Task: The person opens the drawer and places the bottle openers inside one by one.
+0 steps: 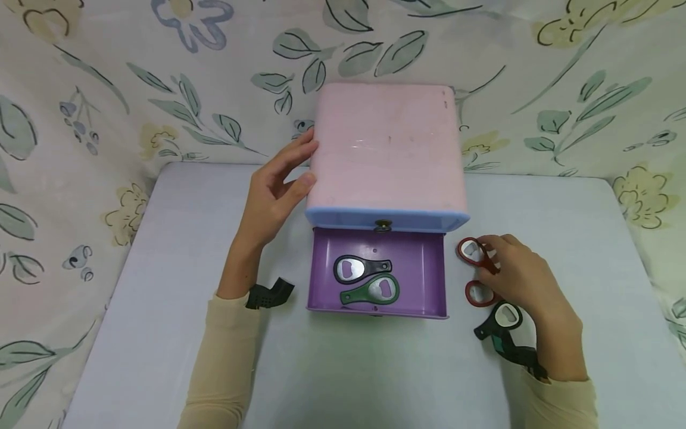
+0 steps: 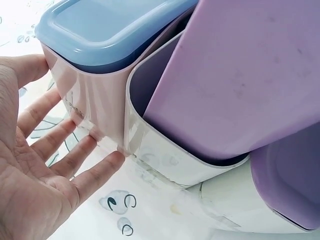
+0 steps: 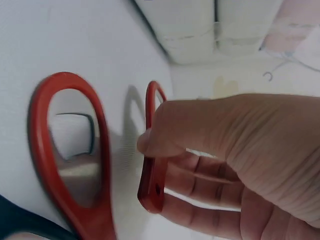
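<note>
My left hand (image 1: 273,193) touches the left side of a pink drawer cabinet (image 1: 388,146); its fingers are extended against the wall, as the left wrist view also shows. Between thumb and fingers, my right hand (image 1: 522,277) pinches a red bottle opener (image 3: 152,180) held on edge above the table. Just below it in the head view lies a second red bottle opener (image 1: 477,301), its handle hidden by the hand. Below the cabinet's blue front, a purple drawer (image 1: 420,274) stands pulled out. Inside lie a black bottle opener (image 1: 356,269) and a green bottle opener (image 1: 375,290).
Near my right wrist, another black bottle opener (image 1: 498,319) lies on the white table (image 1: 343,375), right beside the dark wrist strap. A small metal knob (image 1: 383,225) sticks out of the blue drawer front. Behind the cabinet hangs a flowered cloth (image 1: 214,89).
</note>
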`<state>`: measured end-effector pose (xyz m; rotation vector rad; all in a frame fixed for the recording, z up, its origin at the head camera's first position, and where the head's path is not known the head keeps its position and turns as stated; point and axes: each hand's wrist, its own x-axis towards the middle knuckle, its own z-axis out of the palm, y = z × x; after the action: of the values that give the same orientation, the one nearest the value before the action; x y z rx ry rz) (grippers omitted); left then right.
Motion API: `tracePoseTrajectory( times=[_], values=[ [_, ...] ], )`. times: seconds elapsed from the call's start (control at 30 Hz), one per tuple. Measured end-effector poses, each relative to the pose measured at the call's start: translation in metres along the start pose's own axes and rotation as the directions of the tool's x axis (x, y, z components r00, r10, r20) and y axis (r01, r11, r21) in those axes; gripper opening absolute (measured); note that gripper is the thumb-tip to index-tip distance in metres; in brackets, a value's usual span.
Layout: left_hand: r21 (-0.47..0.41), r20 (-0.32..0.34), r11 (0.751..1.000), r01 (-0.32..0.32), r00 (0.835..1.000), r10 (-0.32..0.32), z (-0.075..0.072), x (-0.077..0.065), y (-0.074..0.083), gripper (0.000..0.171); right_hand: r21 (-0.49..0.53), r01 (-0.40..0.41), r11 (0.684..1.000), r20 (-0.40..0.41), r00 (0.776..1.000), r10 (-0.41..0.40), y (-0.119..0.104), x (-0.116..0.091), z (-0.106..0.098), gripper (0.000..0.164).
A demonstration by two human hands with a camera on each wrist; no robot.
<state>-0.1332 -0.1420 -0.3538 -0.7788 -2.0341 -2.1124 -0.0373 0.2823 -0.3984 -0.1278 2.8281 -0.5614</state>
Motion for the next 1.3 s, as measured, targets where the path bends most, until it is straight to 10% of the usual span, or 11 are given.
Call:
tracePoseTrajectory(
  times=[0.77, 1.3],
  values=[
    [-0.015, 0.006, 1.0, 0.006, 1.0, -0.006, -0.001, -0.004, -0.003, 0.049, 0.111, 0.12, 0.987, -0.092, 0.99, -0.11, -0.019, -0.021, -0.011, 0.059],
    [-0.006, 0.01, 1.0, -0.005, 1.0, 0.005, -0.001, -0.001, -0.002, 0.051, 0.091, 0.283, 0.955, -0.235, 0.938, -0.256, -0.051, -0.051, -0.028, 0.068]
  ],
)
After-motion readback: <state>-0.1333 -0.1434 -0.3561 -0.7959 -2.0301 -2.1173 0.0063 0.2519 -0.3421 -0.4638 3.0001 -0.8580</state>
